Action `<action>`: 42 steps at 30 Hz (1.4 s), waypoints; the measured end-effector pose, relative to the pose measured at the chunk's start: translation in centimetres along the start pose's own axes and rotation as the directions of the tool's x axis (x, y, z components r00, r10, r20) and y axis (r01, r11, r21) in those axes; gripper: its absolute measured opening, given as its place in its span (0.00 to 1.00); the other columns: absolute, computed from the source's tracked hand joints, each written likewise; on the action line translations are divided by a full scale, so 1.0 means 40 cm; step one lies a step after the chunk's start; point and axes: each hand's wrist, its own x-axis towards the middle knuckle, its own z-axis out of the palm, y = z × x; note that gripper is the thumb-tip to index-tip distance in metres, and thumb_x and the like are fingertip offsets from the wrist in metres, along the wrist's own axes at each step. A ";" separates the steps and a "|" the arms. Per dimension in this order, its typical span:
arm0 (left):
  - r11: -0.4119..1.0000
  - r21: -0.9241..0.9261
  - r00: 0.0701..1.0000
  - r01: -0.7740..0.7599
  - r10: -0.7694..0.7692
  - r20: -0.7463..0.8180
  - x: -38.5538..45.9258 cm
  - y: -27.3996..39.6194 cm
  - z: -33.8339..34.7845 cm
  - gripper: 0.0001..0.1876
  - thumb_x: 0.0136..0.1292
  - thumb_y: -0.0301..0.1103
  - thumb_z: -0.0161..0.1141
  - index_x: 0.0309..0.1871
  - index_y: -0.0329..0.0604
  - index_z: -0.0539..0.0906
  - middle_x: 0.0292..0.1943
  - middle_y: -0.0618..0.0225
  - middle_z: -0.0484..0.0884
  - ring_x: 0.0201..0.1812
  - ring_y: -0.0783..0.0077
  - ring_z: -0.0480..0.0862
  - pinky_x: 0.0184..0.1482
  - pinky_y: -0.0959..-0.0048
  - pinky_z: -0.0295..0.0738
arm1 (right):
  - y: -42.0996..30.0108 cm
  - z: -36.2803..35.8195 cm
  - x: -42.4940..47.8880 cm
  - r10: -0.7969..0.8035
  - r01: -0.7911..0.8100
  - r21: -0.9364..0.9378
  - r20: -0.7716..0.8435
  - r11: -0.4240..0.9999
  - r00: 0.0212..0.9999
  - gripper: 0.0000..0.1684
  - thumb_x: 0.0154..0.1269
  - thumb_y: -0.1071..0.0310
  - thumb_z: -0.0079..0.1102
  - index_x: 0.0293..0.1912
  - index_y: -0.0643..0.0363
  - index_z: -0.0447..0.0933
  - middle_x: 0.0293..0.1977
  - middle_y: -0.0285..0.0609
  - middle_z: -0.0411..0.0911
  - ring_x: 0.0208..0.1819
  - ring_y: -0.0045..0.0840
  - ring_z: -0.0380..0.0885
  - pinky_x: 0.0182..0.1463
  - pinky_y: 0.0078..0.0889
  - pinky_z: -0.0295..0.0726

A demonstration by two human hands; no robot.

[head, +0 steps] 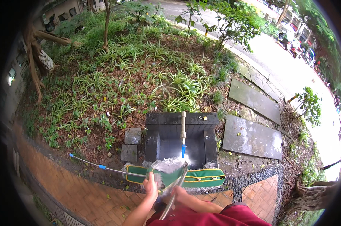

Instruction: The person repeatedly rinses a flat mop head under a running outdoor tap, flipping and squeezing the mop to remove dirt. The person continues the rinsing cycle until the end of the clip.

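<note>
My left hand [150,185] grips the edge of a green dust mop pad [166,177] with grey-white yarn fringe, blurred in places. My right hand [180,195] is closed around a metal pole [171,203], which slants from my body up towards the tap. Both hands are in front of a black tiled sink [153,145]. Above the fringe, a tap with a blue lever [183,149] ends a vertical pipe [183,124]; bright spray shows beneath it. A second green mop head [205,178] with yellow trim lies across the sink's front, partly hidden by the held pad.
A thin metal handle with blue fittings [102,167] extends left over the paving. An open padlock [203,118] rests on the sink's back ledge. Stone slabs [252,137] lie to the right, small blocks [129,152] to the left. Plants [187,82] grow behind; brick paving [102,195] runs below.
</note>
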 end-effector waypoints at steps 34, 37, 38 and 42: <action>0.912 -0.321 0.965 0.257 -0.262 0.030 0.121 0.131 -0.439 0.17 0.61 0.47 0.39 0.41 0.47 0.73 0.32 0.68 0.76 0.34 0.69 0.76 0.39 0.65 0.73 | 0.186 0.149 -0.220 0.078 -0.031 -0.317 0.135 0.948 0.988 0.10 0.49 0.65 0.48 0.17 0.58 0.66 0.16 0.41 0.68 0.18 0.28 0.69 0.19 0.28 0.64; 0.948 -0.204 0.961 0.242 -0.264 -0.085 0.103 0.134 -0.379 0.17 0.59 0.46 0.44 0.41 0.45 0.73 0.33 0.68 0.76 0.32 0.70 0.75 0.38 0.67 0.72 | 0.131 0.150 -0.242 0.123 -0.068 -0.241 0.225 0.968 0.967 0.05 0.53 0.73 0.47 0.24 0.63 0.66 0.17 0.41 0.66 0.21 0.29 0.69 0.29 0.29 0.73; 0.964 -0.166 0.966 0.205 -0.227 -0.123 0.125 0.089 -0.376 0.16 0.59 0.46 0.46 0.41 0.44 0.73 0.32 0.68 0.76 0.31 0.71 0.75 0.38 0.68 0.72 | 0.111 0.144 -0.243 0.111 -0.061 -0.252 0.191 0.966 0.975 0.04 0.53 0.73 0.48 0.25 0.63 0.66 0.17 0.42 0.67 0.21 0.30 0.69 0.29 0.29 0.74; 0.989 -0.003 0.989 0.150 -0.150 0.016 0.106 -0.016 -0.228 0.16 0.57 0.46 0.50 0.38 0.42 0.73 0.32 0.69 0.75 0.27 0.76 0.73 0.29 0.74 0.69 | 0.022 0.087 -0.188 -0.031 0.039 -0.143 0.057 0.989 0.998 0.05 0.51 0.73 0.47 0.24 0.64 0.64 0.17 0.43 0.66 0.20 0.30 0.69 0.26 0.31 0.75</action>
